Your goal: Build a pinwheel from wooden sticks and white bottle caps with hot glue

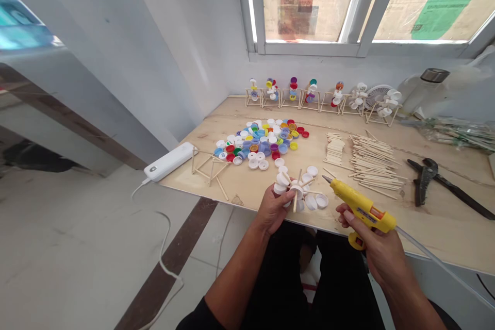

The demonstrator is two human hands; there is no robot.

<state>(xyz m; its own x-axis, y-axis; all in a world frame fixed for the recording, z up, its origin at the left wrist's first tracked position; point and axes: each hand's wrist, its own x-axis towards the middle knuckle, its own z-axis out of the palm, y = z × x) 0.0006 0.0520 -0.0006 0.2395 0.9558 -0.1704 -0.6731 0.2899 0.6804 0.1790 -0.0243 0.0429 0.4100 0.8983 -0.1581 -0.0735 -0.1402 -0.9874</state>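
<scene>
My left hand (274, 209) grips a small wheel (296, 191) made of white bottle caps and wooden sticks, with the sticks pointing outward from a central cap. Caps sit on the wheel's left side, partly behind my fingers. In my right hand (381, 247) is a yellow hot glue gun (359, 206); its nozzle points left toward the wheel, a short gap away. Loose white bottle caps (321, 200) lie on the table just behind and beside the wheel. Which of them touch the wheel I cannot tell.
A pile of coloured bottle caps (263, 139) covers the table's middle. Wooden sticks (375, 162) and black-handled pliers (456, 185) lie right. A stick frame (211, 170) and white power bank (170, 161) stand left. Finished cap wheels on frames (294, 94) line the wall beside a small fan (379, 97).
</scene>
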